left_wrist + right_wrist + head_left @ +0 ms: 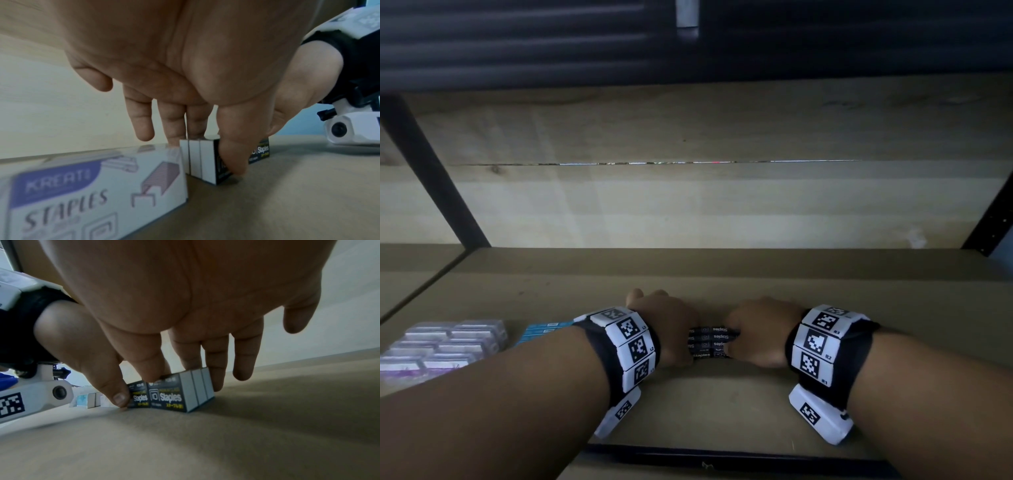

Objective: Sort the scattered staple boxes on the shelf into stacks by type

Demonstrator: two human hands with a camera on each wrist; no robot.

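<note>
Black staple boxes (711,342), row on shelf (722,274)
Left hand (666,325) and right hand (762,330) fingers pinch its ends.

Your head camera looks forward and down from above your forearms into the shelf (722,281), its back board at 12 o'clock; both hands sit low in the picture, the left hand (664,325) at 7 o'clock and the right hand (760,329) at 5 o'clock of the black staple boxes (710,342); your left wrist camera sits very near the shelf board, under the palm, facing along the fingers (144,120) toward those boxes (205,160); your right wrist camera does likewise from the other side, just as close; all three views share the black boxes (174,395); each wrist view also catches the other wrist's camera unit, at 3 o'clock (349,129) and at 9 o'clock (41,395).
</note>
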